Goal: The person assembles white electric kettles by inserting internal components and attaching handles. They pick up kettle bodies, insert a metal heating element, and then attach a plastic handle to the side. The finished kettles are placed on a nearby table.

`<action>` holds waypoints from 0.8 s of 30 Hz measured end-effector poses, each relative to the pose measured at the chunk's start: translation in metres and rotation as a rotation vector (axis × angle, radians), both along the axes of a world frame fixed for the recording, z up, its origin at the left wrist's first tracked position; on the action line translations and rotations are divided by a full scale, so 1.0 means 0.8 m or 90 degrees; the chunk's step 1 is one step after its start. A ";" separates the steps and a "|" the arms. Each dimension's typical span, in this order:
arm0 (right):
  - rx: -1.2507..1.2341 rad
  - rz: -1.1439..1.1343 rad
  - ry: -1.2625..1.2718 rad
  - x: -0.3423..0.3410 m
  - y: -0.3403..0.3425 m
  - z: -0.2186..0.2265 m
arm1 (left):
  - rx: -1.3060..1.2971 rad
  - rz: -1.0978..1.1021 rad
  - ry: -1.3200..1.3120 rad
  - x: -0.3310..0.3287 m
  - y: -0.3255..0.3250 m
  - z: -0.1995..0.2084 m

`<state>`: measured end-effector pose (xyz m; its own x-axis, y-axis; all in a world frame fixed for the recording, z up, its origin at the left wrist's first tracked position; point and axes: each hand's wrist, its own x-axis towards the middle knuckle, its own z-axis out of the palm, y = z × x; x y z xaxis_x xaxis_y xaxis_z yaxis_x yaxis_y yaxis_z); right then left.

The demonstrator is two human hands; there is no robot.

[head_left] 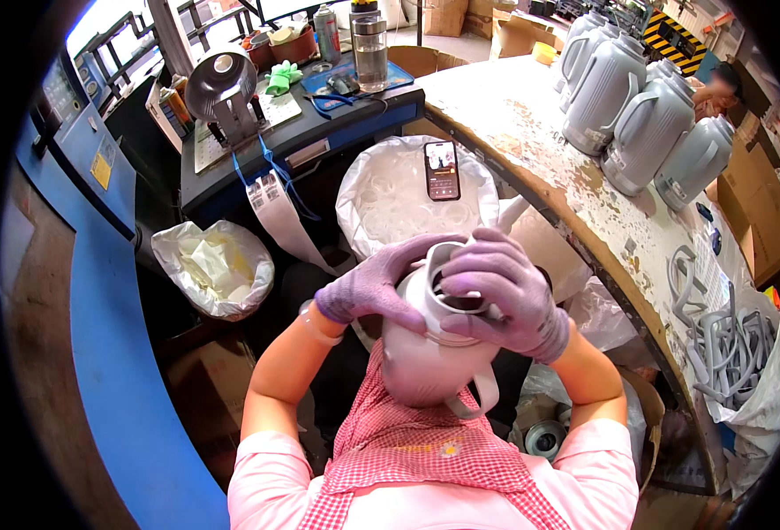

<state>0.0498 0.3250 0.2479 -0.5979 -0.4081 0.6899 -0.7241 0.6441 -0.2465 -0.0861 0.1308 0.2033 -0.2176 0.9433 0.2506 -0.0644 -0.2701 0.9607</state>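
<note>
Jug (425, 358) lay tilted in the person's lap, against the front of a red checked apron (390, 455), its mouth (453, 302) turned upward. Colour pale grey, surface smooth with a soft sheen; fine ribbed lines showed low on the rounded body. A ridged collar (457, 339) ringed the neck. Handle (485, 393), same pale grey, looped off toward the lower right. Inside of the mouth looked dark; contents could not be told, the fingers covering part of it.

Left hand (376, 284), in a lilac glove, held the jug around neck and shoulder, thumb across the near side. Right hand (518, 291), gloved alike, was closed on the rim, fingers curled over the mouth, thumb at the collar.

Beyond: a lined bin (368, 190), a phone (443, 174) upright at its rim. To the right, several grey jugs (602, 93) stood on a worn bench (518, 102).
</note>
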 end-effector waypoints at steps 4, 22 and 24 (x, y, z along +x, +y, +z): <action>-0.071 -0.018 -0.141 -0.009 -0.009 -0.035 | -0.118 0.170 0.506 -0.001 -0.010 -0.002; 0.034 -0.482 0.289 -0.019 0.065 0.048 | -0.078 0.257 0.330 0.012 -0.020 0.009; -0.028 -0.565 0.443 -0.047 0.139 0.072 | -0.075 0.305 0.293 0.004 -0.045 0.019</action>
